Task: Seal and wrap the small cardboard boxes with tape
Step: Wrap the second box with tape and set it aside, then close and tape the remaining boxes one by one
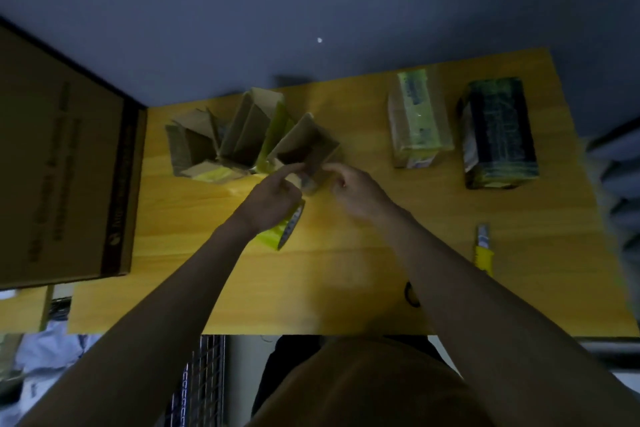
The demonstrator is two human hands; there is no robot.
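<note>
Three open boxes [242,139] stand mid-counter [346,270]; I judge them light, thin-walled, easily crushed, so I'd hold edges. My left hand [273,198] grips the tape roll [280,232], forefinger out; my right hand [353,187] pinches the nearest box's flap [313,166].

Single head-worn cam, wide-angle, looking fwd and steeply down from above onto wooden table [346,295]. Close range, both forearms reaching in from bottom edge. Far table edge near frame mid-height, floor beyond. No 2nd view to overlap.
</note>
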